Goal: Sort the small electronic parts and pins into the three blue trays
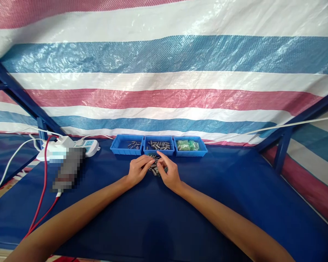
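My left hand (pixel 139 169) and my right hand (pixel 169 171) come close together just in front of the middle blue bin. The left thumb and forefinger are pinched together, and what they hold is too small to name. The right hand is curled, with its forefinger reaching forward and its thumb bent inward. Whatever sits in its fingertips cannot be made out. Beneath and between the hands lies a pile of small grey cylindrical parts (pixel 154 171), partly hidden by the fingers.
Three blue bins stand in a row: the left bin (pixel 115 150) has thin metal pins, the middle bin (pixel 159 153) grey cylinders, the right bin (pixel 191 154) green-and-clear packets. A power strip (pixel 91 147), a blurred dark device (pixel 69 169) and a red cable (pixel 45 178) lie left.
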A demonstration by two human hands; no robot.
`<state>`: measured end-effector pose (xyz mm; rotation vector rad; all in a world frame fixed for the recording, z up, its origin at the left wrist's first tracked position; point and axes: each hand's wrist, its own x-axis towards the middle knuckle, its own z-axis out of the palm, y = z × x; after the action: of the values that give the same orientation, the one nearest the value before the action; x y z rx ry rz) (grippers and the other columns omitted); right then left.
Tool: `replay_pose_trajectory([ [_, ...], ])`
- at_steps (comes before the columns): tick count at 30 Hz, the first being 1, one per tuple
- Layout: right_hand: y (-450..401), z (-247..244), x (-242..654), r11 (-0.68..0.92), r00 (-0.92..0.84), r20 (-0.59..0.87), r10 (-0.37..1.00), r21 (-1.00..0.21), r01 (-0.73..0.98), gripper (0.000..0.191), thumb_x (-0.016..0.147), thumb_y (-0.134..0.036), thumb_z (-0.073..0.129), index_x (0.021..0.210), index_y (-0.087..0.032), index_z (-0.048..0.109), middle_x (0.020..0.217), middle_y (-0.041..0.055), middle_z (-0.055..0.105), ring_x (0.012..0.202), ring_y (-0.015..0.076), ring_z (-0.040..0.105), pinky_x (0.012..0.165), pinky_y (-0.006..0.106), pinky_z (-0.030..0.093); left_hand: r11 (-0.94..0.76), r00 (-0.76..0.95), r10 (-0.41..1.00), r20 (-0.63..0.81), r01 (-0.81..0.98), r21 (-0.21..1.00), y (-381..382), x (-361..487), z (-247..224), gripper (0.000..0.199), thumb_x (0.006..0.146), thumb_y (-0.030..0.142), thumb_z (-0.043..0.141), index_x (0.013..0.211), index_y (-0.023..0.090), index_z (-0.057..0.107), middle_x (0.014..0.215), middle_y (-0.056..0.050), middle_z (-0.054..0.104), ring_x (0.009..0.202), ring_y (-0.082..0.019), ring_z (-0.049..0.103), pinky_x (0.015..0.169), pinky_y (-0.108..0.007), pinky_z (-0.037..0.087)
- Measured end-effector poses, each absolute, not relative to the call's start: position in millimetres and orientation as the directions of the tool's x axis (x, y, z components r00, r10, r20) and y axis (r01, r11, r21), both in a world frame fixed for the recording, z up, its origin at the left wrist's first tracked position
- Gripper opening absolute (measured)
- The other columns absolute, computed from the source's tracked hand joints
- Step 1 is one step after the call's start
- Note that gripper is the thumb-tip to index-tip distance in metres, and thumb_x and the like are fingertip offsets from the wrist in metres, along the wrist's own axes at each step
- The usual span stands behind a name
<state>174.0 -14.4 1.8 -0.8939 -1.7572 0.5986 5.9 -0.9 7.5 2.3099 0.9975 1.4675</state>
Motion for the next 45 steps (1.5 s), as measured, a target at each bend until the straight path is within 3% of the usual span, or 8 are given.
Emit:
replay_pose_trajectory([
  [5, -17.9, 7.8, 175.1, 0.621, -0.171, 0.597, 0.784, -0.754, 0.213, 0.056, 0.091, -0.021, 0.041, 0.144, -0.023, 0.025, 0.131, 0.0137, 0.050, 0.085, 0.0165, 0.065, 0.069, 0.028, 0.055, -0.712, 0.201, 0.670, 0.714, 0.444, 0.544, -0.9, 5.7, 6.8, 0.015, 0.089, 0.022, 0.053, 0.086, 0.016, 0.066, 0.081, -0.005, 0.068, 0.075, -0.015, 0.064, 0.070, -0.026, 0.051],
  [8, -19.9, 10.8, 175.8, 0.642, -0.223, 0.605, 0.764, -0.747, 0.173, 0.062, 0.091, -0.019, 0.041, 0.147, -0.024, 0.015, 0.141, 0.0145, 0.042, 0.098, 0.0193, 0.065, 0.077, 0.031, 0.056, -0.742, 0.240, 0.646, 0.725, 0.424, 0.520, -0.3, 6.1, 7.3, 0.014, 0.089, 0.019, 0.053, 0.087, 0.016, 0.066, 0.081, -0.006, 0.068, 0.077, -0.015, 0.064, 0.071, -0.026, 0.052],
  [12, -20.7, 11.3, 176.2, 0.660, -0.261, 0.612, 0.747, -0.729, 0.182, 0.063, 0.091, -0.019, 0.041, 0.147, -0.023, 0.013, 0.142, 0.0132, 0.041, 0.101, 0.0200, 0.065, 0.090, 0.036, 0.052, -0.774, 0.284, 0.611, 0.739, 0.411, 0.482, -0.1, 6.9, 7.8, 0.013, 0.089, 0.017, 0.053, 0.089, 0.015, 0.066, 0.081, -0.006, 0.068, 0.077, -0.015, 0.063, 0.070, -0.025, 0.052],
  [19, -20.7, 8.8, 175.7, 0.666, -0.281, 0.612, 0.739, -0.728, 0.163, 0.064, 0.090, -0.021, 0.041, 0.147, -0.024, 0.012, 0.144, 0.0114, 0.040, 0.103, 0.0200, 0.065, 0.092, 0.037, 0.051, -0.749, 0.241, 0.632, 0.736, 0.432, 0.502, -0.1, 6.2, 5.4, 0.013, 0.088, 0.017, 0.054, 0.089, 0.016, 0.067, 0.082, -0.005, 0.068, 0.077, -0.015, 0.064, 0.071, -0.025, 0.052],
  [34, -20.6, 7.5, 176.0, 0.657, -0.277, 0.609, 0.743, -0.742, 0.131, 0.065, 0.088, -0.017, 0.043, 0.147, -0.024, 0.015, 0.142, 0.0126, 0.042, 0.090, 0.0187, 0.069, 0.084, 0.036, 0.055, -0.631, 0.018, 0.705, 0.709, 0.473, 0.615, 0.9, 6.3, 9.5, 0.015, 0.088, 0.023, 0.055, 0.086, 0.017, 0.068, 0.079, -0.003, 0.067, 0.071, -0.014, 0.061, 0.069, -0.025, 0.048],
  [45, -20.2, 7.9, 177.0, 0.657, -0.270, 0.612, 0.743, -0.745, 0.121, 0.064, 0.088, -0.017, 0.043, 0.146, -0.024, 0.018, 0.140, 0.0127, 0.045, 0.086, 0.0176, 0.070, 0.077, 0.033, 0.057, -0.580, -0.046, 0.724, 0.688, 0.498, 0.644, -0.6, 6.8, 13.1, 0.018, 0.089, 0.026, 0.054, 0.084, 0.016, 0.068, 0.078, -0.004, 0.067, 0.071, -0.014, 0.060, 0.068, -0.026, 0.046],
])
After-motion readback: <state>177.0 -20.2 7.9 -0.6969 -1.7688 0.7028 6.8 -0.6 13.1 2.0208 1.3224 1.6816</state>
